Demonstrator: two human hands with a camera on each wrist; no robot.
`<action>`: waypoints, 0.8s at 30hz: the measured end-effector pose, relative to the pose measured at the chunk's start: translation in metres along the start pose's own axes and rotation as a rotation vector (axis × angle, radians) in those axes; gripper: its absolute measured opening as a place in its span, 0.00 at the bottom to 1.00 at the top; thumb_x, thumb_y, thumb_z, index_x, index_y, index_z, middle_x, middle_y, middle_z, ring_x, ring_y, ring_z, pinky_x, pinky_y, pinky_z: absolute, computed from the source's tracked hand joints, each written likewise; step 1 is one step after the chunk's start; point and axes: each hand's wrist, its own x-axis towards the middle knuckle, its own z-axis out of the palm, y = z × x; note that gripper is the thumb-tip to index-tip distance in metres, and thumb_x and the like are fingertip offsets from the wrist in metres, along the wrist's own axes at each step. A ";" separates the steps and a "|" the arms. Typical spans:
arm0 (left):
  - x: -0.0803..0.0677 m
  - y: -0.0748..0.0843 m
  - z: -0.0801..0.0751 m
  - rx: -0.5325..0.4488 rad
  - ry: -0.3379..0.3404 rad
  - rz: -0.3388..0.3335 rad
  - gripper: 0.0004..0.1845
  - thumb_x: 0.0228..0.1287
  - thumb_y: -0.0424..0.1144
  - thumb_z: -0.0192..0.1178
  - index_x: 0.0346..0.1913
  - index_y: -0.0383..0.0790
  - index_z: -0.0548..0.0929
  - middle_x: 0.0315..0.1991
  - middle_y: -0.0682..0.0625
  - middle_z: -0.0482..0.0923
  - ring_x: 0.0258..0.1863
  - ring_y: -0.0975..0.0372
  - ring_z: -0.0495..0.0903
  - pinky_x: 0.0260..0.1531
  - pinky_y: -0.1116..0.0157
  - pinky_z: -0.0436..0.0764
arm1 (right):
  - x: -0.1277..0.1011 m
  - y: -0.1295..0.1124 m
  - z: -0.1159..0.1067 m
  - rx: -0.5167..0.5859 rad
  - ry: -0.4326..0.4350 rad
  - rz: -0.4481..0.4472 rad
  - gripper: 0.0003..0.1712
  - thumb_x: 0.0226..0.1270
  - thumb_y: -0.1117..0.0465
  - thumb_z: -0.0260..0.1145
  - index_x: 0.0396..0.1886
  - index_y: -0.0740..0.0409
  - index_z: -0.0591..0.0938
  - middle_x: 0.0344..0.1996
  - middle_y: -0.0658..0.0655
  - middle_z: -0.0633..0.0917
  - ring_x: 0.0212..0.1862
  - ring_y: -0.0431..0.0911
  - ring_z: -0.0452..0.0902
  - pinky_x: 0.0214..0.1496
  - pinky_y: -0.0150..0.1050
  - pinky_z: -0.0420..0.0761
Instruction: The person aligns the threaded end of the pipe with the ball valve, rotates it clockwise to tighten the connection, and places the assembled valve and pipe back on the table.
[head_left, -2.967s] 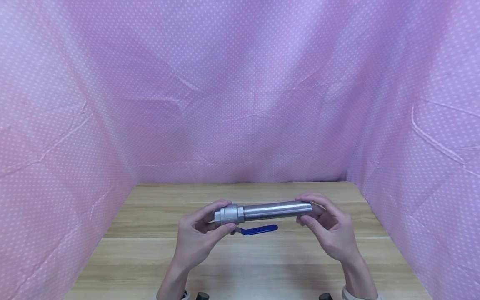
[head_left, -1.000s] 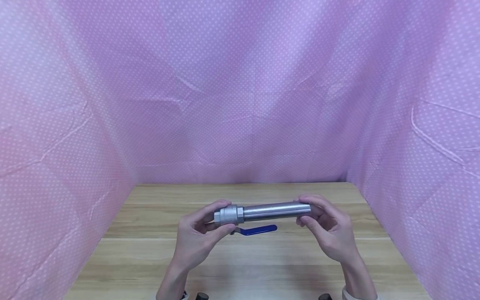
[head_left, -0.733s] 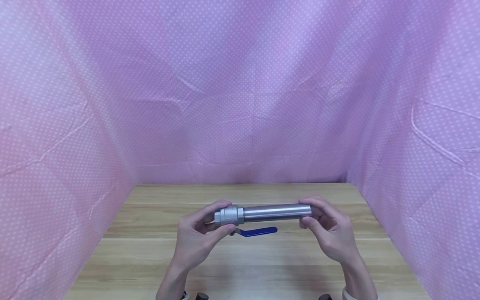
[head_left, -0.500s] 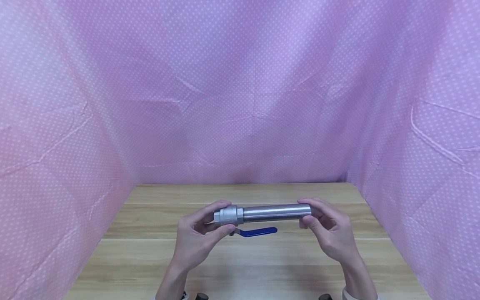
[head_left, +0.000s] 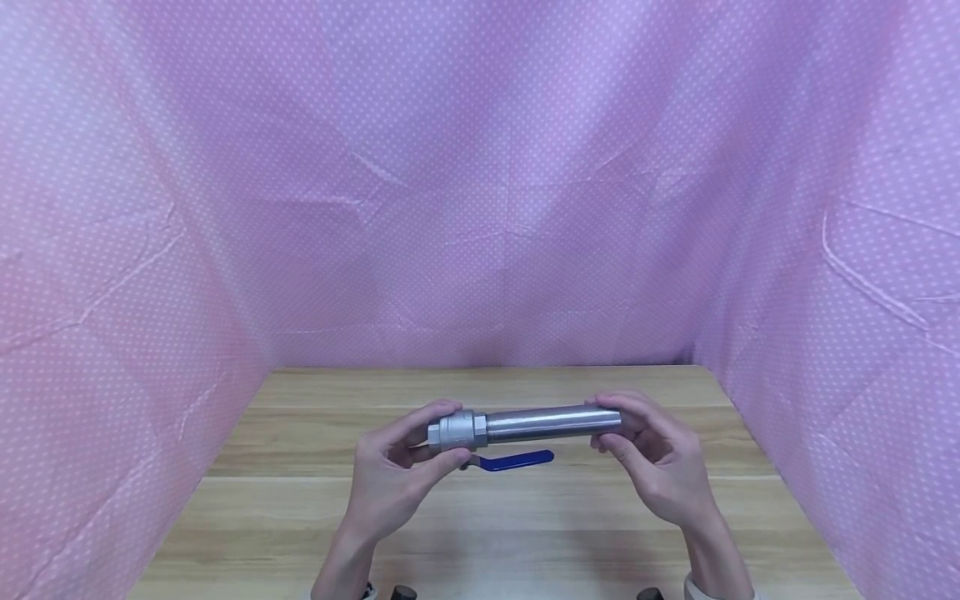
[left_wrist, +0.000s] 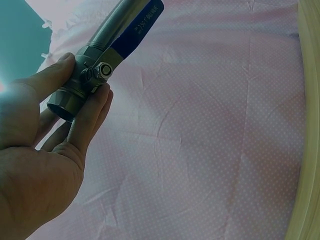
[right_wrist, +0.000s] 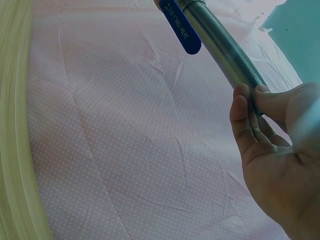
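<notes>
Head view: gripping ball valve (head_left: pixel 459 430) in left hand (head_left: pixel 392 473), with thumb and fingers curled round its body; pinching outer end of steel pipe (head_left: pixel 547 422) in right hand (head_left: pixel 662 463). Holding both in line above wooden table (head_left: pixel 300 517), probably to support each end. Left wrist view: gripping valve close beside stem nut (left_wrist: pixel 104 70), likely to leave blue lever (left_wrist: pixel 140 29) free. Right wrist view: gripping pipe only with fingertips and thumb, with palm clear, perhaps for finer control of angle.
</notes>
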 end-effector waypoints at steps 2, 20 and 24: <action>0.000 0.000 0.000 0.002 0.000 -0.002 0.28 0.59 0.15 0.78 0.64 0.27 0.88 0.58 0.26 0.89 0.53 0.61 0.94 0.50 0.56 0.99 | -0.001 0.000 0.000 -0.008 0.005 0.000 0.30 0.60 0.96 0.63 0.65 0.89 0.76 0.61 0.66 0.90 0.48 0.43 0.93 0.50 0.33 0.98; 0.000 -0.001 0.001 0.017 -0.003 -0.001 0.28 0.60 0.16 0.78 0.64 0.28 0.88 0.58 0.27 0.89 0.53 0.61 0.94 0.51 0.57 0.99 | -0.002 -0.002 -0.001 -0.149 0.049 0.060 0.23 0.68 0.88 0.66 0.62 0.81 0.83 0.40 0.55 0.92 0.38 0.38 0.89 0.41 0.26 0.93; 0.000 -0.002 0.001 0.009 -0.006 0.004 0.28 0.59 0.15 0.78 0.64 0.27 0.88 0.59 0.26 0.89 0.54 0.61 0.94 0.51 0.56 0.99 | -0.001 -0.002 -0.001 -0.112 0.032 0.059 0.26 0.67 0.91 0.64 0.65 0.84 0.80 0.46 0.58 0.93 0.40 0.40 0.91 0.42 0.28 0.94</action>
